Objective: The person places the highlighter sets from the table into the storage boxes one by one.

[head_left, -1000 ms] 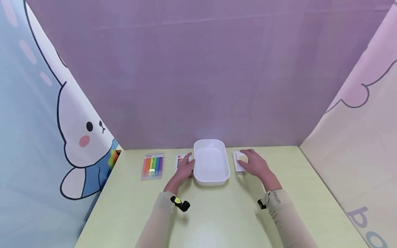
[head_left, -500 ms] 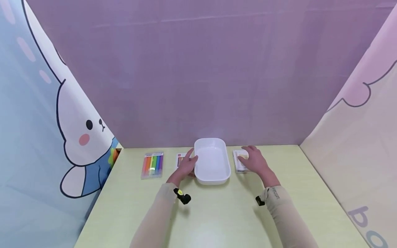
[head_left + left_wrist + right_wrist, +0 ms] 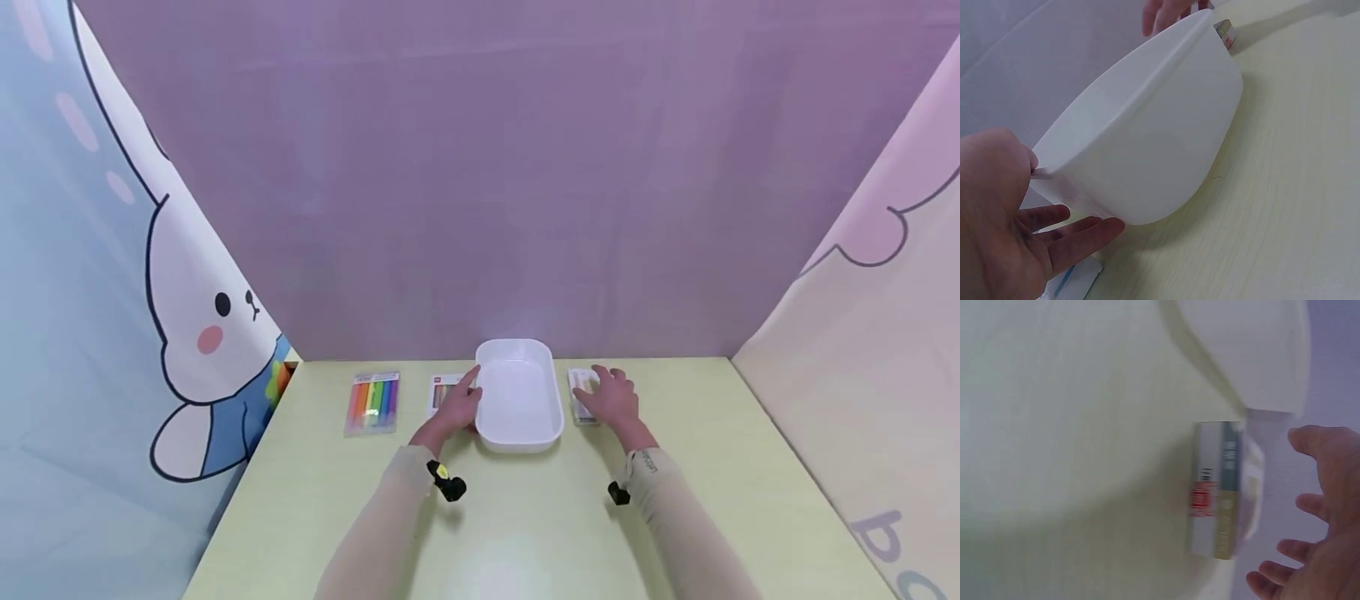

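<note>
My left hand (image 3: pixel 456 410) grips the left side of a white plastic tray (image 3: pixel 520 400). In the left wrist view the thumb lies at the rim of the tray (image 3: pixel 1154 137), while the other fingers are against its outer wall. To the right of the tray lies a small white flat box (image 3: pixel 582 410). Above this box hovers my right hand (image 3: pixel 613 402), its fingers spread and relaxed. The right wrist view shows the end of the box (image 3: pixel 1213 494), printed grey, gold and red, with a gap between it and the right hand (image 3: pixel 1329 512).
A clear pack of rainbow-coloured markers (image 3: pixel 372 404) lies at the left on the pale table (image 3: pixel 525 533). Partly behind my left hand is a white box with coloured pencils pictured (image 3: pixel 438 393). A purple cloth backdrop (image 3: pixel 480 183) stands along the back edge.
My left hand has moved right, from beside the tray onto its rim. My right hand has shifted slightly over the small box. The head view has swung a little.
</note>
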Available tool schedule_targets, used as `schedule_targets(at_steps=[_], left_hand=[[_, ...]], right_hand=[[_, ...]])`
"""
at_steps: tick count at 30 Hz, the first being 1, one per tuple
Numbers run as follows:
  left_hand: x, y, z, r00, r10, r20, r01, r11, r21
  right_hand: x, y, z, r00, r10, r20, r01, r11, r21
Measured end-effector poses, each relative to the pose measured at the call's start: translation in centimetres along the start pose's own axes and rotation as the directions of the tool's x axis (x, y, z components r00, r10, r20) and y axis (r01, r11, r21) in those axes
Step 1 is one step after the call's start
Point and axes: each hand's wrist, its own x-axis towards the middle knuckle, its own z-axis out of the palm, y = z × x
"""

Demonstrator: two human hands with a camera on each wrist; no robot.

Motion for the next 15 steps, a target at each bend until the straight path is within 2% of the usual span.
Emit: schedule_targets(at_steps=[3, 7, 15], left_hand=[[-0.1, -0.3, 0.0, 1.0, -0.001, -0.015, 0.002, 1.0, 0.016], [0.1, -0.2, 0.0, 1.0, -0.026, -0.003, 0.026, 1.0, -0.017], [0.9, -0.4, 0.7, 0.999, 0.041, -0.021, -0.04, 0.998, 0.038]], right_hand=[[0.2, 0.4, 1.0, 1.0, 0.028, 0.006, -0.028, 1.0, -0.011], [0.4, 0.5, 1.5, 0.998, 0.069, -0.009, -0.069, 0.998, 0.009], [0.1, 1.1, 2.2, 0.983, 0.184, 0.012, -0.184, 0.982, 0.037]])
